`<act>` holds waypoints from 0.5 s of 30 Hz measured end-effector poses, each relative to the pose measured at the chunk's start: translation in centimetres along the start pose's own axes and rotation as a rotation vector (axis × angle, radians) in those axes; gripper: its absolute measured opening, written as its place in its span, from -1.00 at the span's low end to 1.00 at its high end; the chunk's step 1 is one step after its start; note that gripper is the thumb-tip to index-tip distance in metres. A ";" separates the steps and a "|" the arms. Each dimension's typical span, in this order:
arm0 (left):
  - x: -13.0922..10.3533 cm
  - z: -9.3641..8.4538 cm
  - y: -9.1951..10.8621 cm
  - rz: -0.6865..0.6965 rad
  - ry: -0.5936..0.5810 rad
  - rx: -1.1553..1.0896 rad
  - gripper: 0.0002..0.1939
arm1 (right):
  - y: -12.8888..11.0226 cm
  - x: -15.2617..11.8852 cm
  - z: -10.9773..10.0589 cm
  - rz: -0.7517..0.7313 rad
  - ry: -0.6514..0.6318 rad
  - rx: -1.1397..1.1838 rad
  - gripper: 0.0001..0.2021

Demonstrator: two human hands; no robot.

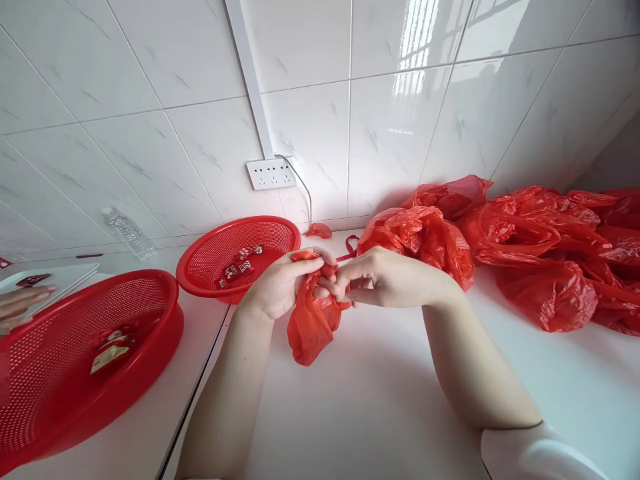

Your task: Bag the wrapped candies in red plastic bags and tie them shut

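Over the desk (380, 400), the left hand (285, 283) and right hand (377, 277) both pinch the red bag (311, 327), its loose body below the grip; a light, steady pull probably suits such thin plastic best, lest it tear.

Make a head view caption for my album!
Left hand and right hand hold a red bag over a white table.

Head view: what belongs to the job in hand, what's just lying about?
In the job:
bag, in left hand and right hand
likely: bag heap at right
likely: near basket and far basket, packets in both

Apparently lying about:
bottle, near the wall
small red piece, near the wall
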State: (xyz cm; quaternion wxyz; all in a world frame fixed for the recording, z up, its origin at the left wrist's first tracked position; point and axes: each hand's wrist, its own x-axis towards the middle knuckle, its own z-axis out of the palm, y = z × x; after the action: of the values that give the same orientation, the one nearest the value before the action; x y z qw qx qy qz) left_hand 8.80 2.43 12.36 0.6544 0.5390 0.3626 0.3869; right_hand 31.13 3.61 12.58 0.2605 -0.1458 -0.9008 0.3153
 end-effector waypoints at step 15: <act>1.2 -0.5 -1.6 0.712 0.316 1.201 -0.63 | 6.4 3.5 2.8 0.187 0.319 0.480 -0.69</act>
State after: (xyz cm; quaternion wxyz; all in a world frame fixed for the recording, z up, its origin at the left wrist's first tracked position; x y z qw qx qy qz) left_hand 9.09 3.48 10.63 0.0182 0.8293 0.4056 0.3839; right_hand 27.28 8.54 7.90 0.3957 -0.2098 -0.7308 0.5151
